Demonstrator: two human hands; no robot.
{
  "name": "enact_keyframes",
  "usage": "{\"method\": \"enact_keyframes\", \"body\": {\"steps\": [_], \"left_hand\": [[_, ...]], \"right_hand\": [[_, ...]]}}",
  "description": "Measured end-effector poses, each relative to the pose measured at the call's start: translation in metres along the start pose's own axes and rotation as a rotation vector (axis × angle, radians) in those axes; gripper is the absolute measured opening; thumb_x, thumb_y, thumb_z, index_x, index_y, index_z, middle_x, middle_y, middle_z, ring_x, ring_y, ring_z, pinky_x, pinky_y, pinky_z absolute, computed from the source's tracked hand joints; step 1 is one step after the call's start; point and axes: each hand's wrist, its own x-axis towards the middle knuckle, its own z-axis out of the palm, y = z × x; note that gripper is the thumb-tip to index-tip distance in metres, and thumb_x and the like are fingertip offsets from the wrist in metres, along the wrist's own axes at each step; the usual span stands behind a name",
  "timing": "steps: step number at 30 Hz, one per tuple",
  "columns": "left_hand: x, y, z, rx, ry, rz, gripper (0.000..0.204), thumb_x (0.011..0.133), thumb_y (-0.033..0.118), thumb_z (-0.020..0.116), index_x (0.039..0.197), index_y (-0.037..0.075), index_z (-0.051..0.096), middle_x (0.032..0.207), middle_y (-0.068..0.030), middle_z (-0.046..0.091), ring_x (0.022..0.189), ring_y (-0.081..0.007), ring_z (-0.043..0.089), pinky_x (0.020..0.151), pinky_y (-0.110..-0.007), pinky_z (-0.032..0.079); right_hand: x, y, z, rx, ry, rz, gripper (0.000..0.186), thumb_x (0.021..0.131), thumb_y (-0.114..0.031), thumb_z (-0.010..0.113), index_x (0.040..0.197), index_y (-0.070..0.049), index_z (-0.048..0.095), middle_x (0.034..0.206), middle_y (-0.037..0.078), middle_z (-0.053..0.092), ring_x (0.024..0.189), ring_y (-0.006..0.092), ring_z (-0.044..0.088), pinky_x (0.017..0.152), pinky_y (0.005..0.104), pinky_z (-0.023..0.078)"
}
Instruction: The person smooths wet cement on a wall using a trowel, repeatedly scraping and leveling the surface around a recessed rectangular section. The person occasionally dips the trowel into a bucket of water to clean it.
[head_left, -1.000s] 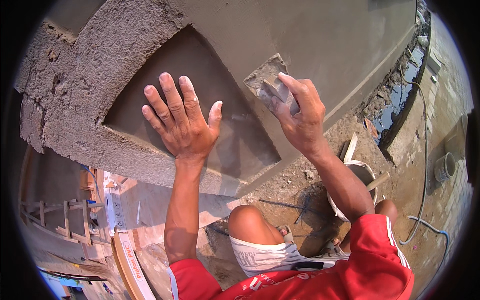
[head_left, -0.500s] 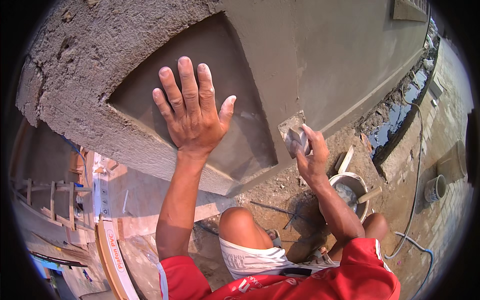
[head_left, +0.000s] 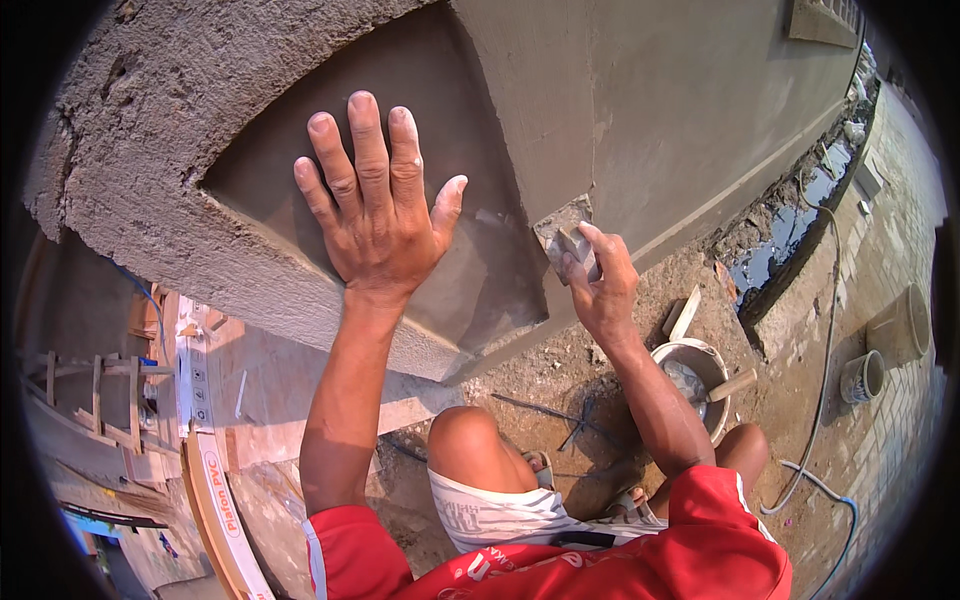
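Observation:
My left hand (head_left: 385,235) is spread flat, fingers apart, over the dark recessed panel (head_left: 440,100) in the grey plastered corner; whether the palm presses on it I cannot tell. In my right hand (head_left: 612,290) is a small square plastering float (head_left: 557,222), its raised grip pinched between thumb and fingers. The float lies against the smooth plaster strip beside the panel's right edge, near the smooth wall (head_left: 690,120). My fingers hide part of the grip.
Below my right forearm stands a bucket (head_left: 722,360) with a wooden-handled tool (head_left: 733,385) in it. Two more buckets stand right, beyond a hose (head_left: 832,290). A ditch with water (head_left: 790,240) runs along the wall. A long boxed panel (head_left: 222,500) lies at lower left.
My right hand has slid the float up and to the left along the plaster strip. My left hand has shifted slightly up and left, still spread. The whole view has moved a little.

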Motion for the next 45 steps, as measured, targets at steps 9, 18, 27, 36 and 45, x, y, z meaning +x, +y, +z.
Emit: {"method": "enact_keyframes", "body": {"steps": [9,18,27,36,45], "left_hand": [[-0.003,-0.004,0.000,0.031,-0.018,0.001,0.075,0.089,0.056,0.055,0.145,0.007,0.043,0.155,-0.0166,0.031,0.145,-0.0410,0.022,0.118,-0.055,0.012],[0.000,0.004,-0.001,0.011,-0.015,-0.013,0.073,0.090,0.055,0.053,0.145,0.007,0.043,0.154,-0.0160,0.035,0.143,-0.0423,0.027,0.117,-0.056,0.015],[-0.003,-0.001,-0.003,0.046,-0.048,-0.006,0.075,0.092,0.058,0.049,0.146,0.007,0.040,0.156,-0.0164,0.030,0.146,-0.0403,0.020,0.119,-0.054,0.011],[0.001,0.004,-0.002,0.009,-0.012,-0.016,0.072,0.090,0.055,0.053,0.144,0.008,0.044,0.154,-0.0157,0.035,0.143,-0.0419,0.027,0.118,-0.056,0.013],[-0.002,-0.001,-0.002,0.016,-0.023,-0.017,0.073,0.088,0.055,0.056,0.142,0.008,0.046,0.154,-0.0154,0.036,0.143,-0.0419,0.027,0.117,-0.056,0.014]], "right_hand": [[-0.037,0.027,-0.025,0.005,-0.005,0.092,0.054,0.078,0.005,0.067,0.130,-0.002,0.053,0.098,0.016,0.059,0.086,0.0297,0.060,0.075,0.0371,0.049],[-0.008,0.046,0.005,-0.075,0.091,-0.090,0.047,0.082,0.003,0.068,0.127,-0.005,0.056,0.100,0.014,0.060,0.084,0.0255,0.059,0.076,0.0350,0.049],[0.036,-0.007,-0.032,0.031,0.162,-0.080,0.051,0.077,0.005,0.069,0.126,-0.006,0.059,0.095,0.012,0.059,0.083,0.0255,0.057,0.073,0.0373,0.047],[-0.034,0.048,0.000,-0.138,0.013,-0.064,0.049,0.081,0.002,0.069,0.127,-0.007,0.057,0.093,0.012,0.060,0.076,0.0220,0.057,0.067,0.0331,0.048],[0.064,-0.037,-0.042,-0.012,0.175,-0.162,0.050,0.077,0.003,0.068,0.125,-0.001,0.056,0.094,0.014,0.061,0.081,0.0274,0.061,0.071,0.0367,0.049]]}}
